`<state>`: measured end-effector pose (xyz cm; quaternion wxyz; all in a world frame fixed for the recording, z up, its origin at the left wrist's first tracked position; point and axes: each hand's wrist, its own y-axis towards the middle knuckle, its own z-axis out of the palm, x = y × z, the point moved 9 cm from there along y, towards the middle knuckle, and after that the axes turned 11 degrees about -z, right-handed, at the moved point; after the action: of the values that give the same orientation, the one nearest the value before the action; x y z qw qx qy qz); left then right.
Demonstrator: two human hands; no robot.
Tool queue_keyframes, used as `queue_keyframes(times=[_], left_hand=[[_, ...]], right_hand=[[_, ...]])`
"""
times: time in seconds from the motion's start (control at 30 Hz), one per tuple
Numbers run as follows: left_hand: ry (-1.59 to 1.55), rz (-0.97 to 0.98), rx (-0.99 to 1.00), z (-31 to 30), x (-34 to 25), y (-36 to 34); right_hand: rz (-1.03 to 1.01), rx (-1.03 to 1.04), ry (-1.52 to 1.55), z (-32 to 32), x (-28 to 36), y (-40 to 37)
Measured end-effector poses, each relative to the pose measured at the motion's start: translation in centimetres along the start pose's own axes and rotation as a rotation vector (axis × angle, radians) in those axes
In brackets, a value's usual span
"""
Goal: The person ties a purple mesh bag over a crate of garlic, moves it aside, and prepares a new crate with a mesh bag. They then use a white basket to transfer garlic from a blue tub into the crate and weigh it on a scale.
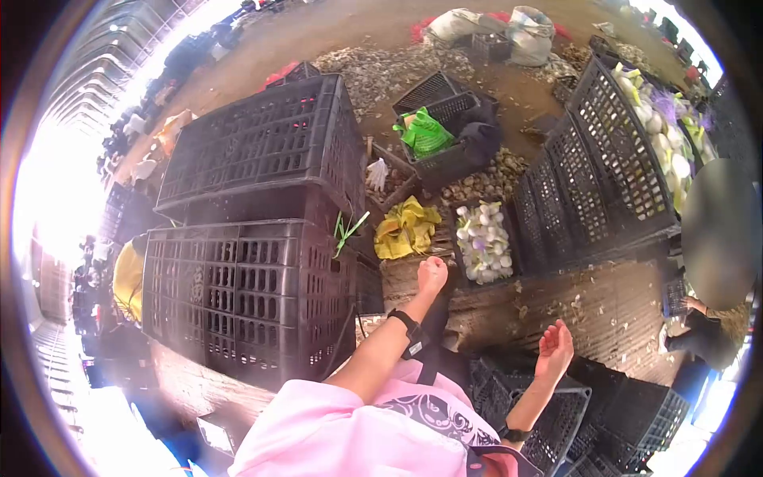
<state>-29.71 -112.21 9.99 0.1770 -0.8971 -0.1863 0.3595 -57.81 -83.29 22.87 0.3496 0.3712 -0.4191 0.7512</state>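
Stretching the left hand [431, 275] forward, arm straight, fingers curling into a tight fist, just short of a black lattice crate [456, 253] heaped with pale, round bulbs [482, 241], alongside a crumpled yellow bag [405, 227]. Lifting the right hand [554, 347] with wrist bent back, fingers spreading, gripping nothing, above coarse brown sacking [612, 310].

Dirt floor [334, 32], husk litter; stacked black crates [262, 143] left; sacks [455, 24] behind; glare at left.

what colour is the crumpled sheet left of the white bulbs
The sheet is yellow; head view.
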Motion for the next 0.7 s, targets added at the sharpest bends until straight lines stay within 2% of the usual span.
queue_keyframes(times=[0.13,0.2,0.27,0.33,0.4,0.47,0.53,0.57,0.6,0.63,0.67,0.7], left_hand=[[0.137,0.021,0.091,2.2,-0.1,-1.7],[0.261,0.129,0.291,4.8,-0.4,-3.0],[0.43,0.255,0.407,6.4,-0.7,-6.2],[0.488,0.339,0.454,8.8,0.4,-8.7],[0.861,0.524,0.63,10.9,1.4,-12.4],[1.002,0.69,0.683,10.2,0.3,-17.3],[0.716,0.926,0.501,16.3,3.0,-18.0],[0.692,0.907,0.487,25.2,6.5,-18.3],[0.193,0.865,0.466,22.7,4.8,-19.2],[0.171,0.848,0.434,24.0,1.7,-22.0],[0.681,0.973,0.593,15.8,0.0,-26.4],[0.602,0.933,0.666,13.6,-0.9,-27.9]], right_hand=[[-0.084,-0.048,-0.021,-2.3,3.8,-3.9],[-0.106,-0.06,-0.075,-2.7,5.1,-6.1],[-0.086,-0.062,-0.157,-2.3,5.4,-8.4],[-0.059,0.04,-0.238,-0.4,4.6,-10.1],[-0.024,0.248,-0.354,4.4,4.2,-11.9],[0.025,0.517,-0.397,10.9,3.1,-13.4],[-0.165,0.859,-0.42,19.1,4.1,-15.6],[-0.278,0.981,-0.505,22.6,4.8,-16.9],[-0.399,1.108,-0.585,26.2,5.9,-18.5],[-0.508,1.174,-0.59,29.5,7.3,-20.1],[-0.612,1.243,-0.582,32.8,8.6,-22.1],[-0.723,1.298,-0.604,36.1,10.3,-24.6]])
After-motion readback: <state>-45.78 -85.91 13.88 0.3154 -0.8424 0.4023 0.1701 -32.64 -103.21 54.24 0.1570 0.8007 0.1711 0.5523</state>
